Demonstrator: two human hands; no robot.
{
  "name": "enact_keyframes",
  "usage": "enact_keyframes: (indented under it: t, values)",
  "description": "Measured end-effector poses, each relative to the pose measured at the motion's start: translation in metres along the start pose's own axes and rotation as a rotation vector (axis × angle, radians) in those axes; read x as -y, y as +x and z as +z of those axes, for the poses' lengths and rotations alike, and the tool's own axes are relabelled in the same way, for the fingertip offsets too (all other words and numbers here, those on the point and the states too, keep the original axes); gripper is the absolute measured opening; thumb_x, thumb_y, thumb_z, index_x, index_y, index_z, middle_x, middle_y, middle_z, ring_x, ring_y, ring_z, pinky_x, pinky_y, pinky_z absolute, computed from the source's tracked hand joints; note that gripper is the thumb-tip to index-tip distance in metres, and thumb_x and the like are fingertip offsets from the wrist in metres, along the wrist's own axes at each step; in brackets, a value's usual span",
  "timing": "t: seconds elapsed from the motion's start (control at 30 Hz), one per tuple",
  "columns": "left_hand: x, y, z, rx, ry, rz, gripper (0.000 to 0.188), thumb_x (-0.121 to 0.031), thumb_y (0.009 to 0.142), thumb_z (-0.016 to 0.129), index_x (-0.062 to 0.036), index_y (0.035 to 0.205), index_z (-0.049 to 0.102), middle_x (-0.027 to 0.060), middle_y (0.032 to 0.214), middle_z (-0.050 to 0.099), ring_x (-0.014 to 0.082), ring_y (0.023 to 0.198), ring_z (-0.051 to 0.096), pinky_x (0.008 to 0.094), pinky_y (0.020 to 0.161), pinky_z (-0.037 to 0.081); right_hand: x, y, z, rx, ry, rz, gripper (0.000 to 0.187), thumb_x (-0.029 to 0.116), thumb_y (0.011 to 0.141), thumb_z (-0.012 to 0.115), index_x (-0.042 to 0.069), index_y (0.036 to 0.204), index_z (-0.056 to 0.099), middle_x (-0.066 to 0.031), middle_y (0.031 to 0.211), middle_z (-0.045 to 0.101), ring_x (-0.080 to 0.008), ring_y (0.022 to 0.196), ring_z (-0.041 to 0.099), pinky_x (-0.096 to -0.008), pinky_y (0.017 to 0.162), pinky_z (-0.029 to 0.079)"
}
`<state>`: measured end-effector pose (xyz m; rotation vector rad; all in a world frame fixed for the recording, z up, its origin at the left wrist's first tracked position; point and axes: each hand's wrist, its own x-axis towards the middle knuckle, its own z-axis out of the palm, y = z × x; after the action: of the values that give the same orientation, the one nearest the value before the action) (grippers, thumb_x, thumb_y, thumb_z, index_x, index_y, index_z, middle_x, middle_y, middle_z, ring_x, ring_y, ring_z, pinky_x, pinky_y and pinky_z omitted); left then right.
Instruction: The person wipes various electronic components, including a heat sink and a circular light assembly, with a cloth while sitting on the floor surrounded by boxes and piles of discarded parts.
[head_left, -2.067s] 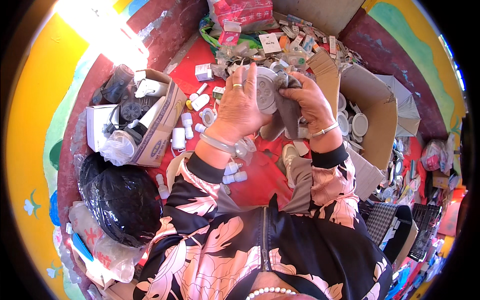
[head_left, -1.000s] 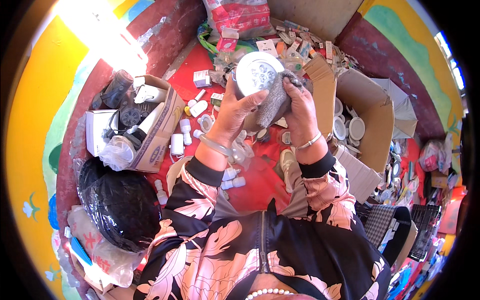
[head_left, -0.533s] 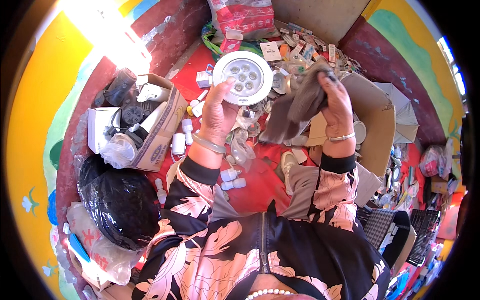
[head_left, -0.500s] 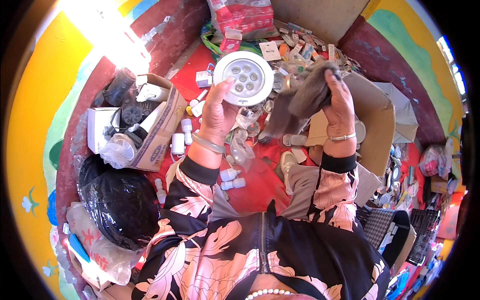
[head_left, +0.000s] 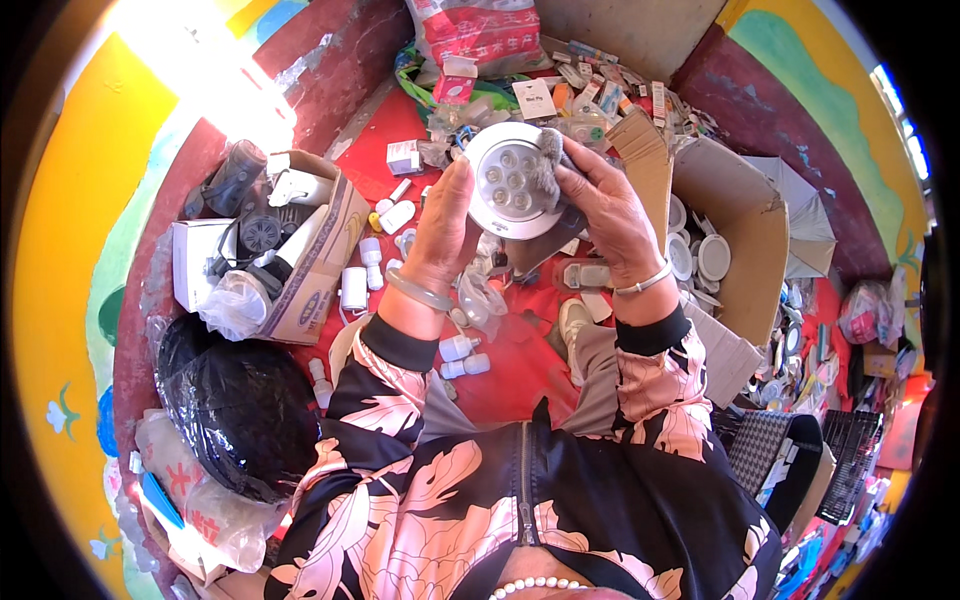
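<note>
A round white downlight (head_left: 488, 165) with several small lamps in its face is held up in front of me. My left hand (head_left: 440, 225) grips its left edge, thumb along the rim. On the other side my right hand (head_left: 612, 205) is closed on a grey-brown cloth (head_left: 547, 172), pressing it against the right part of the light's face and rim. Part of the cloth hangs below the light. The fingers behind the light are hidden.
At left stands a carton (head_left: 322, 262) of lamps and white boxes, above a black plastic bag (head_left: 235, 410). To the right, an open cardboard box (head_left: 750, 240) holds several round white lights. White bulbs (head_left: 462, 358) and small packages lie on the red floor covering (head_left: 520, 375).
My right hand has moved left and brought the cloth from the air onto the downlight. The downlight has shifted slightly right and down, still in my left hand.
</note>
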<state>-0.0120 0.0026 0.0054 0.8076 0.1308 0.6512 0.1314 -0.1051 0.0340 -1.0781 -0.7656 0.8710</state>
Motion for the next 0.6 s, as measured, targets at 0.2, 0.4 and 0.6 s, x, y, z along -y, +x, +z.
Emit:
enact_keyframes:
  t: [0.2,0.4,0.6]
  values:
    - [-0.009,-0.004,-0.004,0.091,0.119,-0.068,0.051,-0.032,0.087,0.062,0.0043,0.121,0.049,0.0094,0.111,0.058,0.0145,0.102,0.056,0.0309,0.088,0.046,0.0,0.0,-0.003,-0.076,-0.123,-0.041,0.031,0.012,0.09,0.059,-0.003,0.117,0.058,0.001,0.096,0.061,-0.0049,0.086,0.054,-0.0185,0.076,0.044]
    - [-0.001,-0.01,-0.006,0.233,0.339,-0.204,0.056,-0.036,0.081,0.069,0.0051,0.115,0.054,0.0061,0.102,0.06,0.0125,0.094,0.055,0.0276,0.083,0.045,0.018,-0.007,-0.005,0.109,-0.563,-0.161,0.027,0.012,0.089,0.059,-0.004,0.111,0.059,-0.0028,0.09,0.064,-0.0097,0.081,0.057,-0.0236,0.072,0.046]
    - [-0.004,-0.005,-0.012,0.263,0.431,-0.284,0.063,-0.04,0.078,0.071,0.0051,0.118,0.052,0.0074,0.106,0.059,0.0136,0.097,0.055,0.0285,0.085,0.044,0.021,-0.01,0.004,0.183,-0.893,-0.351,0.021,0.015,0.088,0.059,0.002,0.105,0.062,-0.0139,0.086,0.063,-0.0152,0.077,0.06,-0.0291,0.068,0.047]
